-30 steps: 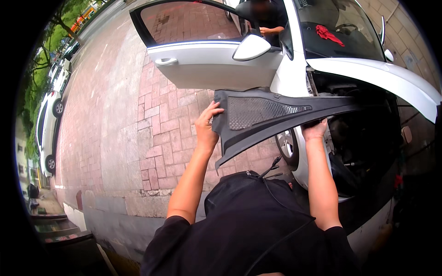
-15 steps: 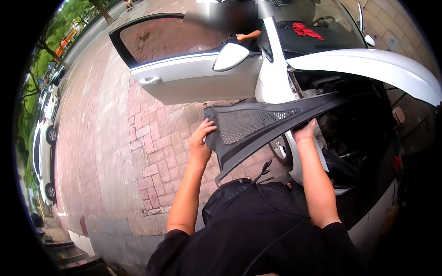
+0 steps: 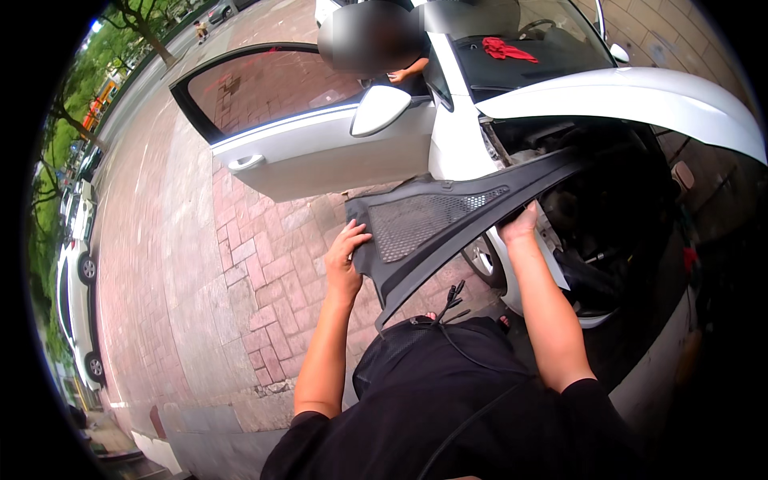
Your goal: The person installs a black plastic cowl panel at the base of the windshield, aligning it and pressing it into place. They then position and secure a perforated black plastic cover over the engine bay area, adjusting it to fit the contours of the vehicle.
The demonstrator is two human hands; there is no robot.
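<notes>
I hold a long, tapering black plastic panel with a mesh grille [image 3: 416,224] out in front of me, tilted so its narrow right end reaches over the open engine bay [image 3: 608,232] of a white car. My left hand [image 3: 346,260] grips the wide left end, fingers over its edge. My right hand [image 3: 518,224] holds it from beneath near the narrow end, its fingertips partly hidden. Beyond the panel are the car's open door [image 3: 320,148] and side mirror [image 3: 380,108].
A person [image 3: 412,68] is at the open doorway. A white hinged panel [image 3: 640,100] spans above the engine bay; a red cloth [image 3: 504,50] shows through the windscreen. Pink and grey paving [image 3: 264,296] lies left, with parked cars [image 3: 80,296] and trees along the far edge.
The panel and both my hands have shifted left in the picture, and the panel slants more, left end lower. The view has turned, so the car appears shifted left and more tilted.
</notes>
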